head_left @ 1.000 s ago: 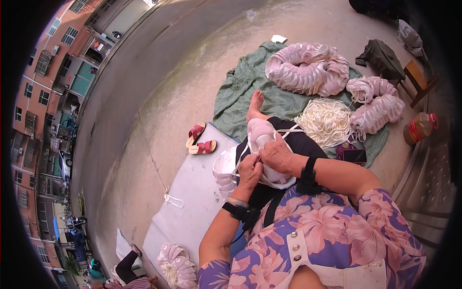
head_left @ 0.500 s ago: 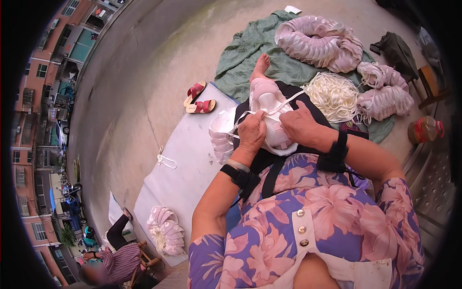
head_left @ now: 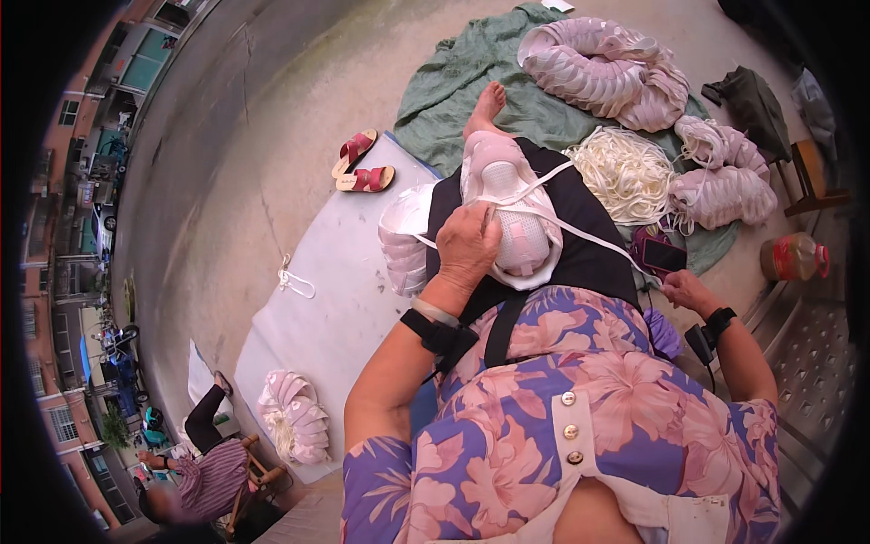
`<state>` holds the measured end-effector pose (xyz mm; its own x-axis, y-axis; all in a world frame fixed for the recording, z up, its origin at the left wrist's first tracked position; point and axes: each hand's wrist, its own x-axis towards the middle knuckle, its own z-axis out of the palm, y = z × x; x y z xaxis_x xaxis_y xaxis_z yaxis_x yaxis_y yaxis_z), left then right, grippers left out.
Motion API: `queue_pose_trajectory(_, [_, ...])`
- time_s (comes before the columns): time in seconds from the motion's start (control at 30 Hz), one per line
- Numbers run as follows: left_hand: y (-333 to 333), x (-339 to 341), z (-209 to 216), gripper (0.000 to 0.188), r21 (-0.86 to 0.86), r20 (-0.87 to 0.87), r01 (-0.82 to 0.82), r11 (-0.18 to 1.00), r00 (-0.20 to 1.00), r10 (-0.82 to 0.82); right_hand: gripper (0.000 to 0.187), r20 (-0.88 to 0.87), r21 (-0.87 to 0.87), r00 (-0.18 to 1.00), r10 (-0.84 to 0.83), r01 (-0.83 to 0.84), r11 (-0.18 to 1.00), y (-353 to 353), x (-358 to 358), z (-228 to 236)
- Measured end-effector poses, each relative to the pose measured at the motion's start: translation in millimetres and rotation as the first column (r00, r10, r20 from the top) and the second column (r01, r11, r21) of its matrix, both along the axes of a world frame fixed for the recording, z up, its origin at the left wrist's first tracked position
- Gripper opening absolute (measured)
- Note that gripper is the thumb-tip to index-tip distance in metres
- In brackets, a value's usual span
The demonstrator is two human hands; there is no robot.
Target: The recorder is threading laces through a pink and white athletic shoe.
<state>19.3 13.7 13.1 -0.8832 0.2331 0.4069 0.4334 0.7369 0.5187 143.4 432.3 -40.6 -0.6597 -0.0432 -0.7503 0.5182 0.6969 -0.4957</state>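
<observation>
A pale pink and white shoe upper (head_left: pixel 524 247) with a mesh front lies across my lap, on the black cloth over my legs. My left hand (head_left: pixel 467 243) is closed at its left side, pinching the lacing; the fingertips are partly hidden. From the upper a white shoelace (head_left: pixel 589 233) runs taut down to the right. At its far end my right hand (head_left: pixel 691 292) grips the lace between closed fingers, well away from the upper. Against my left leg leans a stack of similar uppers (head_left: pixel 403 240).
A pile of white laces (head_left: pixel 625 172) and bundles of uppers (head_left: pixel 607 68) lie on a green cloth (head_left: pixel 444 100). A phone (head_left: pixel 664 256) and a red-lidded jar (head_left: pixel 790 257) are at right. Red sandals (head_left: pixel 366 178) sit by a white sheet (head_left: pixel 317 354); another person (head_left: pixel 217 476) sits at lower left.
My right hand has moved from the upper out to the right and nearer my body, drawing the lace out long. My left hand stays at the upper.
</observation>
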Motion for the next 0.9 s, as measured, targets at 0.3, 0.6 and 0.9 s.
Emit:
queue_pose_trajectory(0.3, [-4.2,-19.5,18.5,0.015,0.062,-0.005,0.038,0.997,0.999,-0.038,0.032,-0.951,0.211,0.161,0.264,-0.283,0.935,-153.5,-152.4,45.0])
queue_pose_trajectory(0.6, [27.7,-31.2,29.9,0.026,-0.095,-0.008,0.146,0.985,0.989,-0.147,0.025,-0.882,0.263,0.233,0.411,-0.481,0.837,-168.8,-181.4,33.9])
queue_pose_trajectory(0.9, [55.7,-46.5,30.7,0.020,-0.297,-0.038,0.219,0.929,0.970,-0.240,0.013,-0.888,0.430,-0.013,0.460,-0.377,0.820,-67.4,-147.8,115.8])
